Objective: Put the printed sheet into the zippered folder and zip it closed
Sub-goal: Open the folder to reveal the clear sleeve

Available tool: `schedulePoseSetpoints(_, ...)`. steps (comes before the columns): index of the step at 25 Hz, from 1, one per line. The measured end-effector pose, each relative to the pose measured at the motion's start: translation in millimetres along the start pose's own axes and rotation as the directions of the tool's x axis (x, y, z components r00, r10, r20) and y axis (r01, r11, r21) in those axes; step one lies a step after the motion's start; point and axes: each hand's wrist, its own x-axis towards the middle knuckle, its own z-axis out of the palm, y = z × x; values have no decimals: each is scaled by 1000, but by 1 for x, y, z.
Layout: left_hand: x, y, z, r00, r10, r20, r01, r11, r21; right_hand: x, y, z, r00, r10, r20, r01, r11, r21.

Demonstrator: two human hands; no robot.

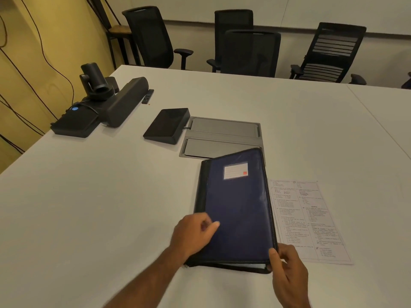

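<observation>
A dark blue zippered folder (pixel 238 207) with a white label lies on the white table (pixel 111 196), its cover lifted a little along the right edge and near corner. My left hand (pixel 193 233) rests on the folder's near left part, fingers loosely curled. My right hand (pixel 287 265) pinches the cover's near right corner. The printed sheet (pixel 311 221) lies flat on the table just right of the folder, partly under its raised edge.
A grey cable hatch (pixel 222 138) is set in the table behind the folder, with a black touch console (pixel 166 125) to its left. A camera, speaker bar (pixel 124 103) and black box stand at the far left. Office chairs (pixel 251 52) line the far side.
</observation>
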Motion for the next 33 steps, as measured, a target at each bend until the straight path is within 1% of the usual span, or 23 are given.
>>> schedulePoseSetpoints(2,10,46,-4,1000,-15,-24,11,986,-168,3,-25,4,972,-231,47,231,973,4)
schedulePoseSetpoints(4,19,84,-12,1000,-13,-7,11,975,-223,6,-47,12,913,-396,99,397,918,7)
schedulePoseSetpoints(6,27,106,-20,999,-16,30,21,981,-190,9,-58,22,862,-487,144,492,870,-5)
schedulePoseSetpoints(7,32,110,-23,1000,-13,24,16,988,-151,11,-61,25,838,-524,155,530,848,4)
schedulePoseSetpoints(9,37,110,-29,1000,-7,-23,5,995,-103,12,-62,30,800,-566,201,562,823,79)
schedulePoseSetpoints(10,37,107,-32,999,-12,-40,8,994,-109,13,-60,32,798,-556,232,544,830,120)
schedulePoseSetpoints(11,36,104,-35,999,-19,-47,13,992,-123,15,-53,33,814,-520,258,503,854,134)
schedulePoseSetpoints(12,34,102,-37,999,-25,-48,18,990,-137,17,-44,34,841,-465,279,454,885,105)
schedulePoseSetpoints(13,32,100,-40,998,-27,-55,18,989,-149,21,-30,35,867,-398,300,410,912,24)
schedulePoseSetpoints(14,31,98,-44,997,-28,-66,17,986,-166,24,-14,34,885,-318,341,370,923,-101)
schedulePoseSetpoints(15,30,96,-49,996,-28,-83,12,982,-186,29,6,33,887,-231,399,344,908,-239)
schedulePoseSetpoints(17,28,90,-62,995,-38,-97,16,976,-217,36,44,26,850,-47,524,334,817,-470)
schedulePoseSetpoints(18,28,87,-71,995,-48,-90,26,974,-226,39,59,22,820,20,572,356,765,-537)
schedulePoseSetpoints(19,27,83,-81,995,-60,-81,39,971,-234,41,70,19,789,57,611,393,719,-574)
schedulePoseSetpoints(21,27,70,-103,994,-98,-54,80,959,-272,45,82,17,730,82,678,480,645,-595)
schedulePoseSetpoints(22,27,62,-115,992,-123,-40,105,948,-301,46,85,19,715,102,692,499,619,-607)
schedulePoseSetpoints(24,27,40,-139,983,-184,-16,167,925,-341,48,90,21,715,125,688,502,594,-629)
schedulePoseSetpoints(26,30,9,-161,965,-262,-13,243,910,-335,48,93,21,707,96,701,534,578,-617)
schedulePoseSetpoints(28,34,-29,-176,936,-350,-24,326,894,-308,45,95,17,715,-12,699,597,530,-602)
schedulePoseSetpoints(29,36,-49,-181,919,-393,-33,369,887,-279,47,97,16,718,55,694,565,535,-628)
schedulePoseSetpoints(30,36,-70,-183,901,-432,-49,409,880,-241,50,100,18,717,91,691,549,536,-641)
schedulePoseSetpoints(33,31,-121,-176,860,-488,-148,481,873,-86,53,115,26,720,90,688,561,507,-654)
